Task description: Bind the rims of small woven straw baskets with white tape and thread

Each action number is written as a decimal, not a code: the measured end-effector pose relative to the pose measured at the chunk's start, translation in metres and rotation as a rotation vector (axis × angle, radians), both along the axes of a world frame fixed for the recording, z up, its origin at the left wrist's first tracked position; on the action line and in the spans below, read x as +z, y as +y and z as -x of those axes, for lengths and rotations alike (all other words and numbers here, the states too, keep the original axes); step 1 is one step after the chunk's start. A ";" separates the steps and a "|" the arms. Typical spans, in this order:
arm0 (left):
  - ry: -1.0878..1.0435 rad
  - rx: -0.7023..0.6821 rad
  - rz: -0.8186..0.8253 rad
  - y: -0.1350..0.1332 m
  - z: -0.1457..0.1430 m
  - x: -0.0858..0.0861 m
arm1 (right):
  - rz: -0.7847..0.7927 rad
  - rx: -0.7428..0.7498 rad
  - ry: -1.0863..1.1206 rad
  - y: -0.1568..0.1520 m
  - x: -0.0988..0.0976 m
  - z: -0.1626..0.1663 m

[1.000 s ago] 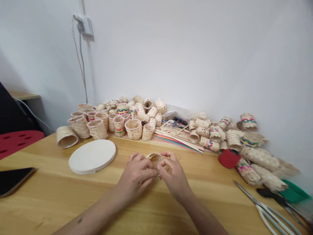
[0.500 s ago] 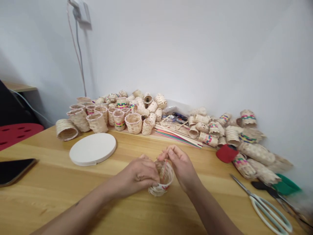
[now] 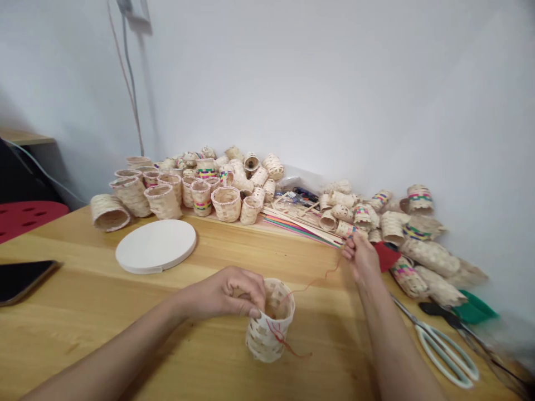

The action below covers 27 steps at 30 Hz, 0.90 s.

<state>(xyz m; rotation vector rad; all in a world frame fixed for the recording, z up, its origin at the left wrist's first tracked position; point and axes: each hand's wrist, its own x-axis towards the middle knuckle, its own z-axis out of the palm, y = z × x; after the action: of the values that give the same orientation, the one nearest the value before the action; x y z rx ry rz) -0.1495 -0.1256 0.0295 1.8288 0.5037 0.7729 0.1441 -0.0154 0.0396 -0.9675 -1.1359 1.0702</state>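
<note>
As the left hand grips a woven basket (red thread inside), the right hand pinches that thread.

Bright, even indoor light leaves soft shadows on the white wall and a faint sheen on the wooden table. Wide-angle distortion bows the edges, and blur smears the lower-right scissors.

Wooden tabletop gives passage between the left hand and the white round board. The right hand is blocked ahead by woven baskets and a red pad; scissors lie to its lower right. A red thread spans the gap between the hands.
</note>
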 end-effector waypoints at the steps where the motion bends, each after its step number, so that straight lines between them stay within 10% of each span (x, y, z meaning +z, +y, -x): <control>1: -0.012 0.007 0.018 0.001 0.000 -0.001 | 0.008 0.036 -0.030 -0.006 0.003 0.004; 8: -0.024 0.048 0.024 0.006 0.002 -0.002 | -0.037 0.734 -0.753 -0.065 0.027 0.058; 16: -0.037 0.082 0.016 0.007 0.000 -0.005 | -0.124 0.859 -0.806 -0.069 0.020 0.068; 20: -0.045 0.088 0.007 0.006 0.000 -0.004 | -0.180 0.666 -0.898 -0.058 0.017 0.066; 27: -0.069 0.068 0.053 0.009 0.003 -0.009 | -0.101 -0.194 -1.250 -0.009 -0.004 0.013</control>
<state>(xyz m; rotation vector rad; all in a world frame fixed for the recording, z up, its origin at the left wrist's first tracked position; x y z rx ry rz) -0.1521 -0.1164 0.0207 1.7374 0.5391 0.8586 0.1311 -0.0241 0.0357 -1.6851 -1.9859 0.1358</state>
